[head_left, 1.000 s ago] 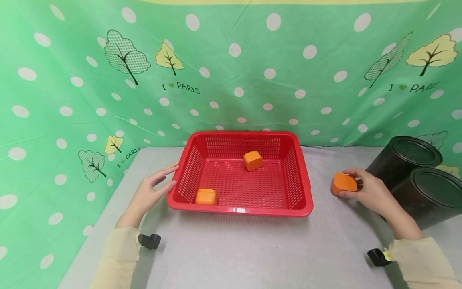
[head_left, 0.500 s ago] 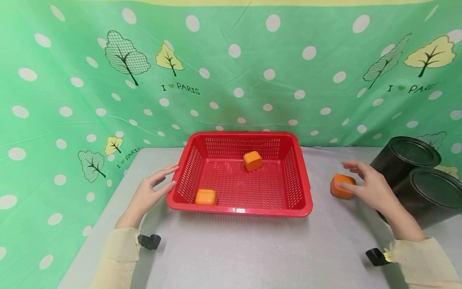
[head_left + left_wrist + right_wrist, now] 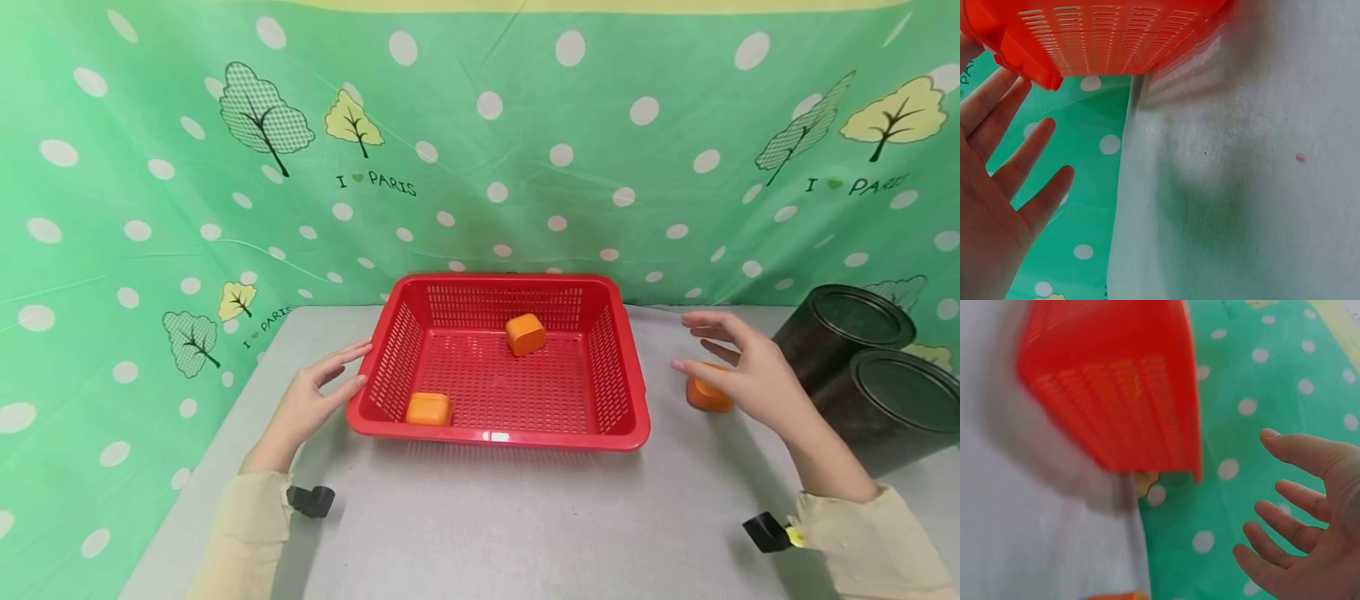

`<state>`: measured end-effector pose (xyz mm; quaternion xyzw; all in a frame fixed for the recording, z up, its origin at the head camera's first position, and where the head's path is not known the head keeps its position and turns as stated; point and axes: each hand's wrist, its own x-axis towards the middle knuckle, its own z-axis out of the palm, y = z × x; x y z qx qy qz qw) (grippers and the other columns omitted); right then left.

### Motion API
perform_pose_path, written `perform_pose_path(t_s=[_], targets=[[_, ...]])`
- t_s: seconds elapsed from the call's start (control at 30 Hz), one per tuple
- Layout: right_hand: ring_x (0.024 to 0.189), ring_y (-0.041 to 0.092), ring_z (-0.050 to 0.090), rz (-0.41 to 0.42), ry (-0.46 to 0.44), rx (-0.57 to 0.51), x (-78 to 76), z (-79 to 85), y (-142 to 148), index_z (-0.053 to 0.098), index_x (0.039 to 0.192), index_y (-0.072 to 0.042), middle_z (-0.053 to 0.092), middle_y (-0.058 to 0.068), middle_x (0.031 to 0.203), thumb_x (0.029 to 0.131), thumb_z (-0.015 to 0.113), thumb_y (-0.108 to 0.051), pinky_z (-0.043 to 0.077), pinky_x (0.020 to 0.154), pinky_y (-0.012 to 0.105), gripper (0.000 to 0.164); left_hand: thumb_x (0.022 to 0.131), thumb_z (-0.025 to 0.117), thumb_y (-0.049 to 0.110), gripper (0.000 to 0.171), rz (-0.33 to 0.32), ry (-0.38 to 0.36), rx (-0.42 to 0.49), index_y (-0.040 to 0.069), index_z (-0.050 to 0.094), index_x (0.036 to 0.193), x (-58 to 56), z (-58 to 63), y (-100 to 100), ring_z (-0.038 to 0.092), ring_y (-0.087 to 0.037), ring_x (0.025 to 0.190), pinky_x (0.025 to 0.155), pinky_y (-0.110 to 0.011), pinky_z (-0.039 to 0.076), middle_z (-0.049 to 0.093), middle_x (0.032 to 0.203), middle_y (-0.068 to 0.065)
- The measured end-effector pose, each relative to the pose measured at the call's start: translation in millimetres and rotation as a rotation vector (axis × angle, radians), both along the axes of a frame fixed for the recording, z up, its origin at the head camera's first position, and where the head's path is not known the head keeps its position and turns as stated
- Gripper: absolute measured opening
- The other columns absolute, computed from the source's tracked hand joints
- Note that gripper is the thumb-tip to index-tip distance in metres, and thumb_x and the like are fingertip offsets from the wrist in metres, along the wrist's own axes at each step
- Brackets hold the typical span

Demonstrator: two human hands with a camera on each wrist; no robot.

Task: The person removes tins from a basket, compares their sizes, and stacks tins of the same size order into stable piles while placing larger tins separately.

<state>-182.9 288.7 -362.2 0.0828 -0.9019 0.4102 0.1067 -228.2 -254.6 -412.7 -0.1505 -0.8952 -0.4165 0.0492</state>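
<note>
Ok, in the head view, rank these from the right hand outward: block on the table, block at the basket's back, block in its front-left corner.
1. Block on the table, right under the right hand.
2. Block at the basket's back, mid-basket.
3. Front-left corner block, nearest the left hand.

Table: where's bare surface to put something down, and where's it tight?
Free: the wide gray strip of table in front of the red basket, between the two sleeves. Inside the basket, bare floor between the two orange blocks. Crowded: right side, where the right hand, an orange block and black cans sit close.
</note>
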Motion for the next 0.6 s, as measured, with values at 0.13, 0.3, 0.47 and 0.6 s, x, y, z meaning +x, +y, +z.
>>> perform_pose_path(t_s=[0.13, 0.3, 0.47, 0.6], targets=[[0.108, -0.013, 0.049, 0.025, 0.029, -0.03, -2.8, 8.7, -13, 0.054, 0.135, -0.007, 0.058, 0.014, 0.133, 0.085, 0.08, -0.014, 0.039, 0.088, -0.006, 0.057, 0.096, 0.068, 0.026, 0.048, -0.001, -0.003, 0.003, 0.025, 0.057, 0.142, 0.2, -0.1, 0, 0.044, -0.022, 0.144, 0.104, -0.003, 0.034, 0.053, 0.151, 0.002], [0.109, -0.012, 0.049, 0.062, 0.031, -0.041, -6.8, 17.1, -32, 0.053, 0.137, -0.009, 0.058, 0.014, 0.135, 0.084, 0.08, -0.015, 0.04, 0.09, -0.004, 0.06, 0.096, 0.068, 0.027, 0.048, -0.002, -0.013, 0.003, 0.025, 0.056, 0.142, 0.6, -0.3, 0, 0.043, -0.025, 0.144, 0.104, -0.004, 0.034, 0.052, 0.151, 0.001], [0.117, 0.003, 0.055, 0.1, 0.005, -0.084, -10.5, 22.2, -53, 0.053, 0.137, -0.01, 0.058, 0.012, 0.136, 0.086, 0.079, -0.017, 0.048, 0.098, 0.009, 0.058, 0.096, 0.068, 0.027, 0.048, 0.001, -0.016, 0.001, 0.026, 0.056, 0.142, 0.7, 0.0, 1, 0.043, -0.026, 0.144, 0.105, -0.005, 0.034, 0.052, 0.151, 0.002], [0.123, 0.027, 0.057, 0.14, -0.027, -0.113, -15.5, 25.9, -74, 0.054, 0.136, -0.009, 0.058, 0.012, 0.137, 0.086, 0.078, -0.017, 0.051, 0.107, 0.042, 0.056, 0.096, 0.068, 0.026, 0.048, 0.002, -0.006, -0.001, 0.025, 0.057, 0.142, 0.0, 0.3, 1, 0.043, -0.026, 0.143, 0.104, -0.004, 0.034, 0.053, 0.151, 0.001]])
